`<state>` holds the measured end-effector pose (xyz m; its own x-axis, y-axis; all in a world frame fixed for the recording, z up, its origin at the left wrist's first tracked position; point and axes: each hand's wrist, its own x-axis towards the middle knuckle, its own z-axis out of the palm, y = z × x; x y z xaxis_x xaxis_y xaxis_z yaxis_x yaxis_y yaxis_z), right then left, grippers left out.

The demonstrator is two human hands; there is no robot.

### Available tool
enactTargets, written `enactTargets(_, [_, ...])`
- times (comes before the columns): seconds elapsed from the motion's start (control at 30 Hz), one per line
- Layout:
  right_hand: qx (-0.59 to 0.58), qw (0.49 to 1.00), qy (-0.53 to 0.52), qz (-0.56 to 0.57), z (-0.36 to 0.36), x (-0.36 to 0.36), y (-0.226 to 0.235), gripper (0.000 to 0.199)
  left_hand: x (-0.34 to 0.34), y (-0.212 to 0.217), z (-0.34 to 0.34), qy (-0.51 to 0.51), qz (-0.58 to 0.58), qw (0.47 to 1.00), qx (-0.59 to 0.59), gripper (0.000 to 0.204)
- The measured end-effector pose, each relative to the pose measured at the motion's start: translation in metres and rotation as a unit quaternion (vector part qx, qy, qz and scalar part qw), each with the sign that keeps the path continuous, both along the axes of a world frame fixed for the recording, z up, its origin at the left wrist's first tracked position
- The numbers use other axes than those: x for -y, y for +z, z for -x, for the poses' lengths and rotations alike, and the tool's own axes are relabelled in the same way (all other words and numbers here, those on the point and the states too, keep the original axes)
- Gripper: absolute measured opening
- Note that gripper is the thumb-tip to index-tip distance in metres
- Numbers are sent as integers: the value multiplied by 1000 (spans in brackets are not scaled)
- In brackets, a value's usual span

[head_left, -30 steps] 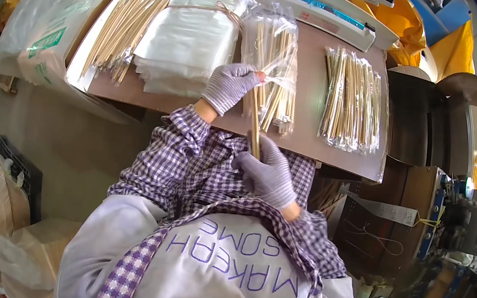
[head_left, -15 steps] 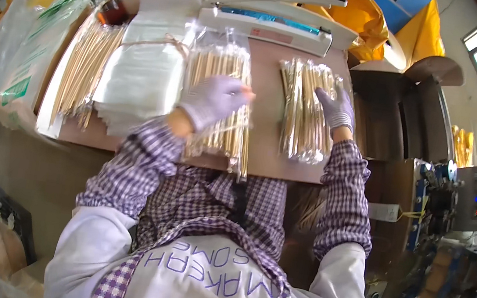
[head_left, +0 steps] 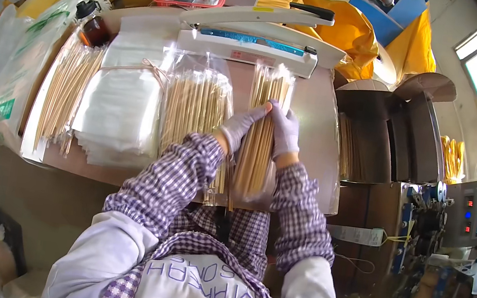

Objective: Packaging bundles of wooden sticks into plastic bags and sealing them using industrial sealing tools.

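**Kid:** Both hands came together since a moment ago! Before, the right hand (head_left: 284, 132) was far off on the other pile of sticks. What is biggest here?

**Helper:** The brown table (head_left: 317, 117), across the middle of the frame. At its far edge, top middle, sits a long white sealing machine (head_left: 247, 48) with a blue strip.

**Kid:** And next biggest?

**Helper:** A stack of clear bags (head_left: 119, 103), left of middle, tied with string. Further left lies a loose heap of sticks (head_left: 65, 92). Just right of the stack is a filled bag of sticks (head_left: 196, 102), lying flat.

**Kid:** What are the hands holding?

**Helper:** A bundle of sticks in a clear bag (head_left: 260, 134), in the middle of the frame. It points from the person up toward the white machine. The left hand (head_left: 240, 126) grips its left side, with fingers curled round it. The right hand grips the right side the same way. Both wear grey gloves.

**Kid:** So what does that change mean?

**Helper:** I think the person picked one bundle and now squeezes it neat with both hands. Its open end looks close to the machine.

**Kid:** Is it shut yet?

**Helper:** I cannot tell from here.
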<state>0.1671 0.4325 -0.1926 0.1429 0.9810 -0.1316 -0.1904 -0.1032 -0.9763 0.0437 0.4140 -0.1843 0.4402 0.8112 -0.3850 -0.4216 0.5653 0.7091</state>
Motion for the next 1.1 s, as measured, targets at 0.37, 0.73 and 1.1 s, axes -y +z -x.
enactTargets(0.37, [-236, 895, 376, -47, 3, 97, 69, 61, 171, 18, 43, -212, 34, 949, 230, 72])
enactTargets(0.73, [-125, 914, 386, 25, 53, 98, 19, 27, 134, -13, 123, 28, -493, 518, -698, 37])
enactTargets(1.1, [285, 914, 244, -154, 41, 244, 31, 40, 219, 40, 99, 149, -663, 615, -400, 18])
